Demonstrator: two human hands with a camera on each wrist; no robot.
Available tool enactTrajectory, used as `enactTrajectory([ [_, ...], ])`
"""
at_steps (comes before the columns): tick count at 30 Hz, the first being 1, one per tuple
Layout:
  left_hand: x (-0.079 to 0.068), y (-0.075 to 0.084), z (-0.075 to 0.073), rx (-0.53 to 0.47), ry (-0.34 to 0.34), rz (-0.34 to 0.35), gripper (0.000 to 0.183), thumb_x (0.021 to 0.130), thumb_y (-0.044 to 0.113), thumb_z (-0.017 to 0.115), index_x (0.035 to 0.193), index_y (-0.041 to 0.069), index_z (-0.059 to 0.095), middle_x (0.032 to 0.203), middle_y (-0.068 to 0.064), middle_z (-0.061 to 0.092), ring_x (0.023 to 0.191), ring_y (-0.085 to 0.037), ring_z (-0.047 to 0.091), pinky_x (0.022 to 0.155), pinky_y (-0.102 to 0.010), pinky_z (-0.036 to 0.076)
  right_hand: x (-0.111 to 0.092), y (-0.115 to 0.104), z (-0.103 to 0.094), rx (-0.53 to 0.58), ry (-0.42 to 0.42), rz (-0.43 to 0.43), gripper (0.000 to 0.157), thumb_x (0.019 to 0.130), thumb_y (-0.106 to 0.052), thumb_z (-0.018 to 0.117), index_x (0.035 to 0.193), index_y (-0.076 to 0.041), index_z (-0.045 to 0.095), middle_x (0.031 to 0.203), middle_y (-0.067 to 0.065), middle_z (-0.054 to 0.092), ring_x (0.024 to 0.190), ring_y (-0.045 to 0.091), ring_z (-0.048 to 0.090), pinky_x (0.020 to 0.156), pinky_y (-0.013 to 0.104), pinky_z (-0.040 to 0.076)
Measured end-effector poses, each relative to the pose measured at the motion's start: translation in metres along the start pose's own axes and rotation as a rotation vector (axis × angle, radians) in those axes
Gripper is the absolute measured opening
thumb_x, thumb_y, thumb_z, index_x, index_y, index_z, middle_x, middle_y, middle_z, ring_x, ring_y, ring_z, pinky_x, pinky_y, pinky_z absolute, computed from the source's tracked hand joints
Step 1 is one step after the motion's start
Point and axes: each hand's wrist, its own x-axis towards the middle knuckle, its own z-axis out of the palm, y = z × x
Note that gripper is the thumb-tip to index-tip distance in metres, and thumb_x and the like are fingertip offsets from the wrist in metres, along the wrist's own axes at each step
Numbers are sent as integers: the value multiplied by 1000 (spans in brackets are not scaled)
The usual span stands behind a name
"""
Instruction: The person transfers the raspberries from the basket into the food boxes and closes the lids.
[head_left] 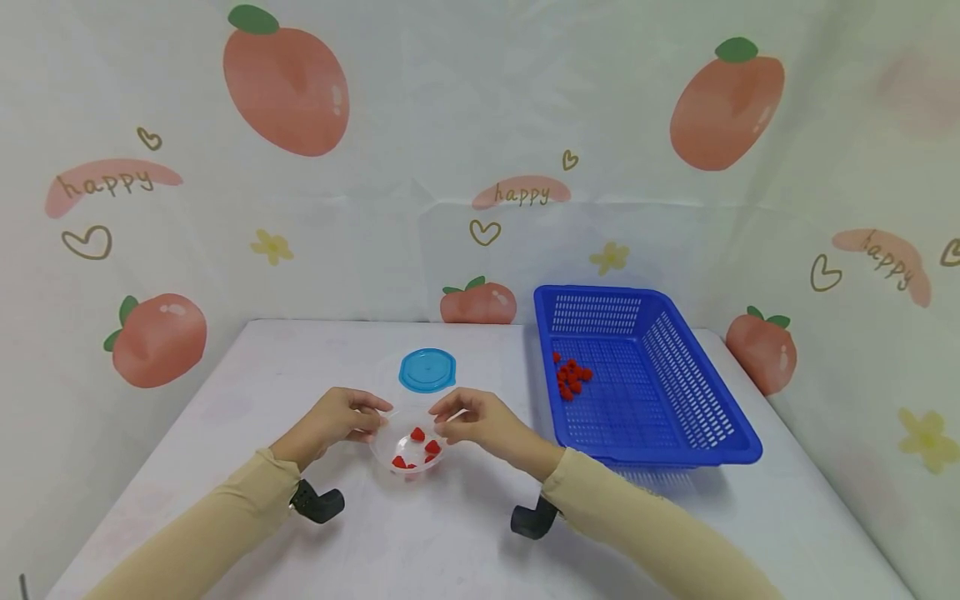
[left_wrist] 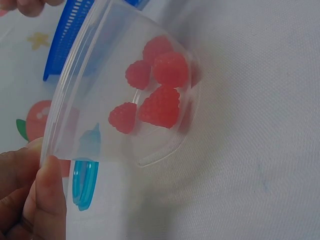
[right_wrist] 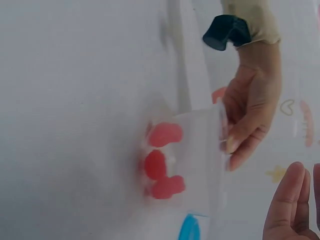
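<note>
A clear plastic bowl with several red raspberries in it is between my hands. My left hand pinches its rim between thumb and fingers; the left wrist view shows this grip close up. At the bowl's right side is my right hand, its fingers loosely bent near the rim. In the right wrist view that hand's fingers stand apart from the bowl and hold nothing. Behind the bowl lies a blue lid on the white table.
A large blue plastic basket stands on the right of the table. Several more raspberries lie along its left side. A white cloth printed with fruit hangs behind the table.
</note>
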Motion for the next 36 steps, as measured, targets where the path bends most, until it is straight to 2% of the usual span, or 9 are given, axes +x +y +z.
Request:
enactTrajectory([
  [6,-1,0,0,-2,-2,1,28,85,7,71,111,-2,68,89,-10,63,69,-16,60,68,-25,58,-13,-21,-14,15,-13,-46,27,91,-13,65,115,-2,62,112,14,61,89,17,64,83,29,56],
  [9,-1,0,0,-10,-5,2,27,85,6,70,111,-2,68,89,-10,64,69,-16,60,68,-25,58,-19,-33,-27,20,2,-76,28,91,-12,65,116,1,60,111,14,61,88,16,64,83,29,57],
  [20,-1,1,-1,-5,-2,1,27,85,7,71,110,-1,68,89,-9,63,68,-16,60,68,-25,58,-31,-56,-88,16,176,-140,27,92,-15,65,116,-3,59,110,9,59,96,19,63,87,32,56],
  [29,-2,2,-1,-3,-1,-6,27,85,7,71,111,-1,68,89,-9,63,68,-15,60,68,-25,58,-30,-50,-139,-16,341,-135,26,93,-16,64,116,-5,59,109,7,60,97,14,64,85,26,56],
  [33,-2,2,-1,-4,-7,-2,28,85,7,71,112,-2,68,89,-10,62,68,-15,60,67,-25,58,-28,-43,-157,-34,375,-108,28,94,-22,64,117,-7,58,110,2,58,98,11,62,87,25,55],
  [36,-2,2,-1,-3,-8,-1,28,85,7,71,112,-1,68,89,-10,62,69,-15,60,67,-25,58,-26,-37,-169,-53,382,-77,31,94,-25,64,119,-8,57,114,3,57,104,15,59,88,25,54],
])
